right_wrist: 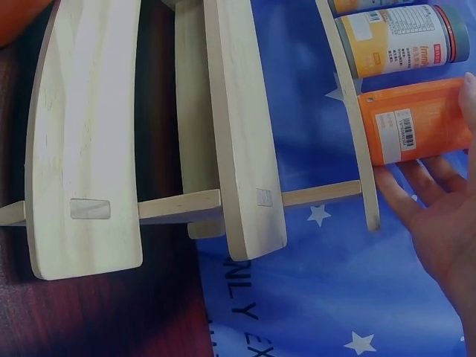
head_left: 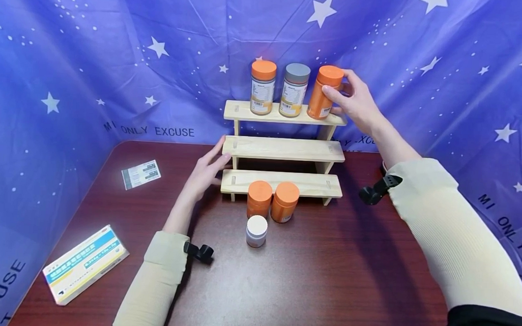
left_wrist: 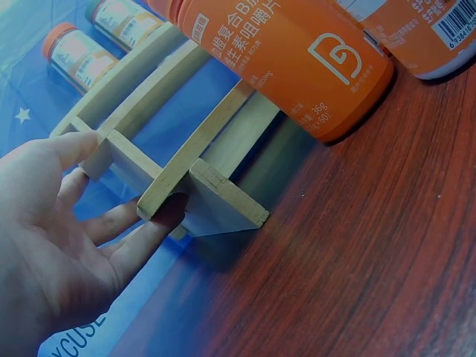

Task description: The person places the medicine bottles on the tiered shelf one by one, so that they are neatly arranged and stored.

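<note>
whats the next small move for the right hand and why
Probably ease the right hand off the orange bottle it holds. The bottle's base appears to sit on the top shelf, beside the grey-capped bottle, and the left hand touches the left end of the wooden rack, which may help steady it.

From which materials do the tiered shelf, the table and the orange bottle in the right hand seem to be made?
Tiered shelf: pale, matte wood; grain and joint ends show.
Table: reddish-brown, softly shiny; streaked grain suggests wood, though perhaps laminate.
Orange bottle: probably plastic, fairly smooth; its even orange surface suggests this, not certainly.
</note>
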